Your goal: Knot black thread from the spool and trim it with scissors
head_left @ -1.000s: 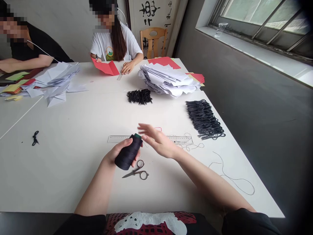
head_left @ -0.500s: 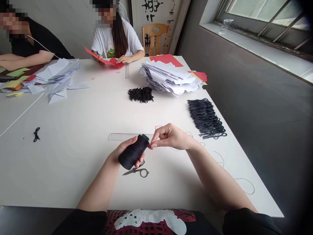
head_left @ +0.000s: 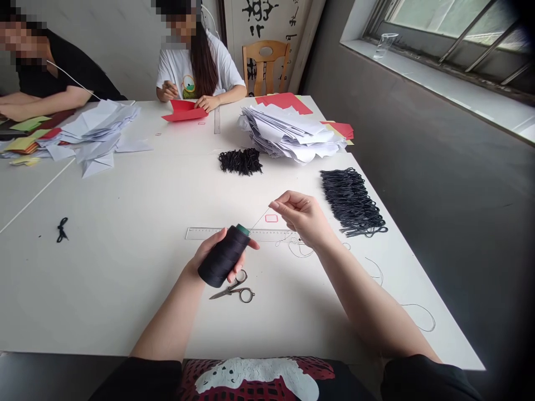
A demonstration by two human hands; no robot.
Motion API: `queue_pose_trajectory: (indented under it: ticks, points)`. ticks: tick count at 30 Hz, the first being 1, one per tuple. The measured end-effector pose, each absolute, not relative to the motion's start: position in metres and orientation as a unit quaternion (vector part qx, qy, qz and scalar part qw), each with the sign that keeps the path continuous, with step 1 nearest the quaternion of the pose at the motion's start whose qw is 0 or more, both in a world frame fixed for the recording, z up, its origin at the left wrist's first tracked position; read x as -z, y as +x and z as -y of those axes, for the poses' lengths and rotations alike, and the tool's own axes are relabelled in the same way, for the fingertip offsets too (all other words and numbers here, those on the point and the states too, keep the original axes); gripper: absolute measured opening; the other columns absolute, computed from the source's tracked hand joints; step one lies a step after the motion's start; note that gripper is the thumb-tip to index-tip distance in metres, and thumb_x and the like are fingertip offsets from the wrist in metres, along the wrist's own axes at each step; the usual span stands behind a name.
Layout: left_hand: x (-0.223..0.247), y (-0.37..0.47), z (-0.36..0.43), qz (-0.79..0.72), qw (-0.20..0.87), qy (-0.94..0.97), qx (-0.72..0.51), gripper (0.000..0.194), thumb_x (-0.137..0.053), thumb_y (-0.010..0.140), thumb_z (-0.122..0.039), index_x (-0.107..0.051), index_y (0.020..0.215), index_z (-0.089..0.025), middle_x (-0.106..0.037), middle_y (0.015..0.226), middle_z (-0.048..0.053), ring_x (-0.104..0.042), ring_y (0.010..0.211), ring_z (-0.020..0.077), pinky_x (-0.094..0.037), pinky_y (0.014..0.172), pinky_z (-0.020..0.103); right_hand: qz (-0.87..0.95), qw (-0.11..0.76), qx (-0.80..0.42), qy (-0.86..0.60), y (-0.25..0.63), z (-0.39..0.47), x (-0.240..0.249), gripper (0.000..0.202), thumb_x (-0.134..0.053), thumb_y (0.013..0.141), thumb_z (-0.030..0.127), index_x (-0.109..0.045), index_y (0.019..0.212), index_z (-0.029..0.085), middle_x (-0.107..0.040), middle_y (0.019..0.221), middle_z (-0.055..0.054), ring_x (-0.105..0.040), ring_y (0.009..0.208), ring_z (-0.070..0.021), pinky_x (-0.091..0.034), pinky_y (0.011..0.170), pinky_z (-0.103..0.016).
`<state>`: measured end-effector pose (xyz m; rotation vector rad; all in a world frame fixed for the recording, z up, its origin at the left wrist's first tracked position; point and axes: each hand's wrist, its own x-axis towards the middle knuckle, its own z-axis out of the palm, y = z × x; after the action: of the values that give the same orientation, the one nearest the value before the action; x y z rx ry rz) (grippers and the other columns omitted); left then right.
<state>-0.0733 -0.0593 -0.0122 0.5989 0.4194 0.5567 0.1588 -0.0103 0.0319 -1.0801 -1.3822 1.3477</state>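
Observation:
A spool of black thread is tilted in my left hand, whose fingers wrap round it. From the green top of the spool a thin thread runs up to my right hand, which pinches it between thumb and fingertips. Under the thread lies a clear ruler, partly hidden by my left hand and the spool. Small scissors rest on the white table just below the spool. Loose thread curls on the table beneath my right hand.
Bundles of black cord loops lie at the right, and a smaller black bundle further back. Behind are stacked white papers. Across the table, one person handles red paper; another person sits left. A black knotted cord lies left.
My right hand has moved up and right, away from the spool, drawing out thread. My left hand and the spool have shifted slightly left. The red paper across the table has changed position.

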Motion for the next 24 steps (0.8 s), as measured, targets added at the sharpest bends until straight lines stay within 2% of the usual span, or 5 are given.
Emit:
queue_pose_trajectory:
  ticks: [8,18,24]
  points:
    - [0.011,-0.075,0.056,-0.223,0.887,0.288,-0.282,0.065,-0.048,0.085,-0.063,-0.062,0.111,-0.005,-0.062,0.063,0.006,-0.058,0.043,0.0151,-0.042,0.038,0.023,0.526,0.546,-0.497,-0.422,0.172,0.01,-0.05,0.033,-0.073,0.076,0.047,-0.053,0.071,0.021,-0.022,0.051,0.011,-0.016,0.042,-0.0041,-0.013,0.04,-0.024]
    - [0.013,-0.075,0.059,-0.221,0.89,0.299,-0.265,0.066,-0.046,0.087,-0.064,-0.061,0.115,-0.006,-0.063,0.067,0.007,-0.059,0.045,0.0158,-0.041,0.04,0.024,0.484,0.642,-0.403,-0.437,0.184,0.004,-0.055,0.033,-0.073,0.076,0.045,-0.05,0.072,0.022,-0.022,0.053,0.01,-0.014,0.042,-0.0043,-0.01,0.04,-0.025]
    - [0.003,-0.082,0.067,-0.197,0.888,0.356,-0.212,0.07,-0.065,0.076,-0.054,-0.057,0.125,-0.005,-0.063,0.063,0.007,-0.056,0.044,0.016,-0.039,0.039,0.024,0.445,0.7,-0.343,-0.441,0.196,-0.001,-0.057,0.033,-0.071,0.078,0.044,-0.047,0.071,0.024,-0.027,0.057,0.008,-0.014,0.043,-0.0053,-0.009,0.04,-0.027]
